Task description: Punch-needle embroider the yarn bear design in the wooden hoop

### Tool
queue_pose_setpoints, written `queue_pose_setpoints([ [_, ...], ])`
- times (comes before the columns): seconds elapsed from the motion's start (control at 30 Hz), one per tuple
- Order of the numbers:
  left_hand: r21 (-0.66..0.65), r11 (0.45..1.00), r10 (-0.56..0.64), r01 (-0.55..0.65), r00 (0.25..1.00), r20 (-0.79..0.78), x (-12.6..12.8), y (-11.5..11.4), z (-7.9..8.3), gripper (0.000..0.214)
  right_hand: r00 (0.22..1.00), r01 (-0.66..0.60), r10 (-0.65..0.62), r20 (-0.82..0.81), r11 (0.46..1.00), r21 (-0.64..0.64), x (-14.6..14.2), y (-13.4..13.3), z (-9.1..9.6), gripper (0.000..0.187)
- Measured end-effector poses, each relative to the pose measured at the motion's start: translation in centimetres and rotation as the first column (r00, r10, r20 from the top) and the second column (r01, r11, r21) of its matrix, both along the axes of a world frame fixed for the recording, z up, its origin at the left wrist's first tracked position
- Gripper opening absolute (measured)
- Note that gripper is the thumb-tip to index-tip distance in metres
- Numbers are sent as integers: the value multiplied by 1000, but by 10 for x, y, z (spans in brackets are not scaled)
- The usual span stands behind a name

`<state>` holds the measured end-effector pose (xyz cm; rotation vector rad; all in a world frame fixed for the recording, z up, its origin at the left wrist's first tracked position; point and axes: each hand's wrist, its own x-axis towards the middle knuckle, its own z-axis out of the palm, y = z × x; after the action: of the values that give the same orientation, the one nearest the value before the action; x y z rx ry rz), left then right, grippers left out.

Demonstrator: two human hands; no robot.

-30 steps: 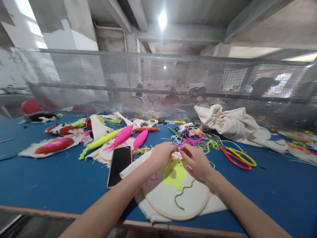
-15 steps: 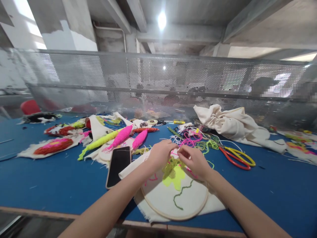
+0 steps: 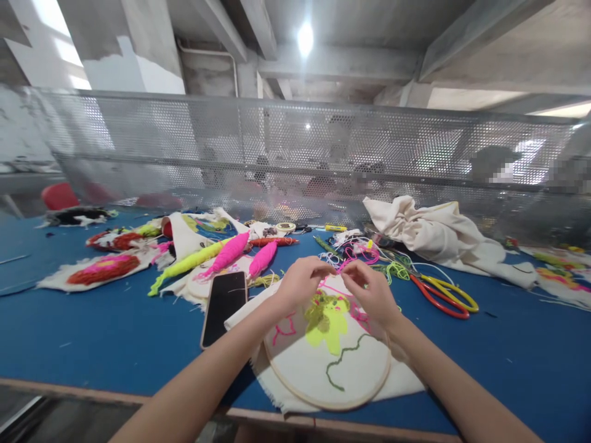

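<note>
Cream fabric is stretched in a round wooden embroidery hoop lying at the table's front edge. It carries a yellow-green flower, pink stitched lines and a wavy dark green line. Above the hoop's far part, my left hand is closed with its fingertips pinched. Facing it, my right hand pinches too, its fingertips close to the left ones. Pink yarn shows on the fabric beside the right hand. Whatever sits between the fingertips is too small to make out.
A phone lies left of the hoop, near pink yarn bundles and a yellow one. Red-and-yellow-handled scissors lie to the right. Tangled yarn and crumpled cream cloth are behind. A perforated metal screen crosses the far side.
My right hand has risen slightly and its fingers have turned more upward. My left hand stays about where it was, still pinched. The whole view has shifted a little.
</note>
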<state>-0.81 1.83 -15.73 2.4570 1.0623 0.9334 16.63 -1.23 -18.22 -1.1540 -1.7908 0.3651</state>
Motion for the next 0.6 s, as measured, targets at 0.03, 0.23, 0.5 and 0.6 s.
queue_pose_setpoints([
  [0.03, 8, 1000, 6, -6, 1000, 4, 0, 0, 0, 25, 1000, -5, 4, 22, 1000, 2, 0, -1, 0, 10],
  [0.23, 120, 992, 52, -43, 996, -73, 2, -7, -3, 25, 985, -41, 35, 167, 999, 35, -1, -5, -3, 7],
  [0.5, 173, 984, 88, -43, 962, -259, 4, -8, -10, 28, 984, -39, 36, 177, 999, 15, -1, -3, -4, 11],
  [0.6, 105, 993, 70, -47, 973, -222, 3, -5, -8, 30, 997, -16, 16, 81, 1000, -7, -1, -1, -3, 11],
])
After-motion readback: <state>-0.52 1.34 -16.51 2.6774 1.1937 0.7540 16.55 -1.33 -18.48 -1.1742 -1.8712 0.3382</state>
